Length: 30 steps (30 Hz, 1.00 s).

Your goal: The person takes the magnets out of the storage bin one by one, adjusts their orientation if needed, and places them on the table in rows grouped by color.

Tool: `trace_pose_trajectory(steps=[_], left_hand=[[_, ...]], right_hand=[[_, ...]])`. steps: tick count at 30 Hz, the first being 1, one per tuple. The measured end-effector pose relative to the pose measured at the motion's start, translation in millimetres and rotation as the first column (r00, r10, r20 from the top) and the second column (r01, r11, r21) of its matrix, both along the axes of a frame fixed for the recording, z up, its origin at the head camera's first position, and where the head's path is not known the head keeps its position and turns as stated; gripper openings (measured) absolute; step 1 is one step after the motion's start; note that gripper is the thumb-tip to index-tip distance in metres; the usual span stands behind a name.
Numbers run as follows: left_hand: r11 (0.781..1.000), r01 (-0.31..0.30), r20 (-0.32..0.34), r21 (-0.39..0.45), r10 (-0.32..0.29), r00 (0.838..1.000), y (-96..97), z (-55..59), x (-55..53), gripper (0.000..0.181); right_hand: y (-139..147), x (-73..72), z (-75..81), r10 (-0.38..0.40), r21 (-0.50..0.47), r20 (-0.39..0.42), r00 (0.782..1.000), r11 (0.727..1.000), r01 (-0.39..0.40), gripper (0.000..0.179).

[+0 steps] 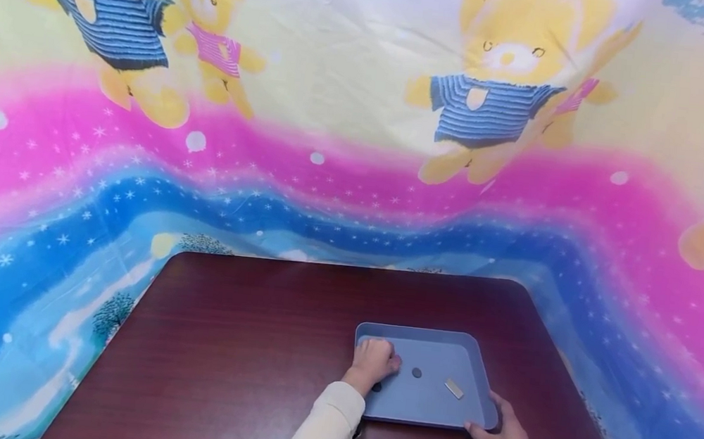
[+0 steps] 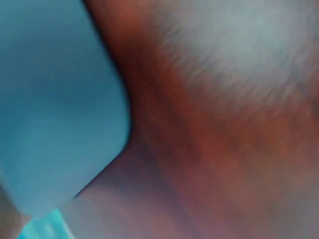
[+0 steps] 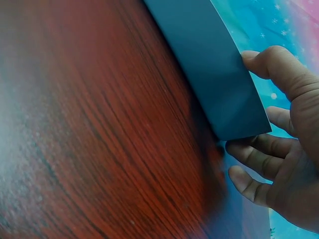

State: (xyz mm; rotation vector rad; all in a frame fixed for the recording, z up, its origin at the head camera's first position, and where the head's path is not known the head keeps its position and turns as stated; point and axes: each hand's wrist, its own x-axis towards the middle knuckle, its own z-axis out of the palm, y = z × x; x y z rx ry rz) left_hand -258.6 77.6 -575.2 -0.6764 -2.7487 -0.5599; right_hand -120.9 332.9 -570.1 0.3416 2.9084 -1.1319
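Note:
A grey-blue rectangular tray [image 1: 435, 415] stands on the dark red-brown table. My right hand [image 1: 509, 436] holds its near right corner, thumb at the rim and fingers around the side; the right wrist view shows fingers against the tray's outer wall [image 3: 219, 84]. My left hand [image 1: 373, 361] is inside the tray's left part, back of the hand up and fingers bent down; I cannot tell whether it holds anything. To its right lie a small dark round disc [image 1: 416, 373] and a small pale rectangular block [image 1: 454, 388]. Another small dark piece [image 1: 377, 386] shows beside the left wrist.
The wood-grain table [image 1: 218, 348] extends left of and behind the tray, with rounded far corners. A cloth backdrop [image 1: 337, 105] printed with bears and snowflakes hangs behind and along both sides. In the left wrist view, the tray's outer wall [image 2: 60, 109] fills the left part.

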Motion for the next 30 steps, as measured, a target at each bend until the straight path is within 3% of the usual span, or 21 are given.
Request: trace_pose_trajectory(steps=[7, 10, 15, 18, 24, 26, 30], left_hand=[[0.999, 0.051, 0.144, 0.009, -0.052, 0.988, -5.6, 11.7, -2.4, 0.038], [0.997, 0.065, 0.116, 0.033, -0.068, 0.991, -8.8, 11.1, -3.3, 0.031], [0.980, 0.068, 0.032, 0.186, -0.075, 0.997, -15.8, 12.2, -2.2, 0.013], [0.951, 0.069, 0.047, 0.302, -0.087, 0.995, -19.7, 14.5, 0.2, 0.014], [0.851, 0.138, 0.067, 0.506, -0.198, 0.978, -24.7, 11.4, 8.6, 0.016], [0.819, 0.150, 0.054, 0.554, -0.215, 0.975, -25.4, 8.8, 10.6, 0.017], [0.779, 0.140, 0.059, 0.611, -0.221, 0.974, -27.1, 6.7, 13.2, 0.018]], right_hand=[[0, 0.1, 2.6, -0.003, -0.007, -0.006, 1.000, 1.000, 0.003, 0.092], [-1, -0.3, 4.0, -0.004, -0.015, -0.001, 1.000, 1.000, 0.004, 0.092], [-1, -1.2, 4.2, -0.008, -0.017, -0.003, 1.000, 1.000, 0.008, 0.092], [-1, -1.5, 4.3, -0.011, -0.021, 0.000, 1.000, 1.000, 0.011, 0.092], [0, -2.3, 4.3, -0.008, -0.017, 0.063, 0.998, 1.000, 0.009, 0.095], [0, -2.4, 3.2, -0.006, -0.021, 0.073, 0.997, 1.000, 0.008, 0.097], [1, -2.1, 1.2, -0.006, -0.031, 0.069, 0.998, 0.999, 0.008, 0.097]])
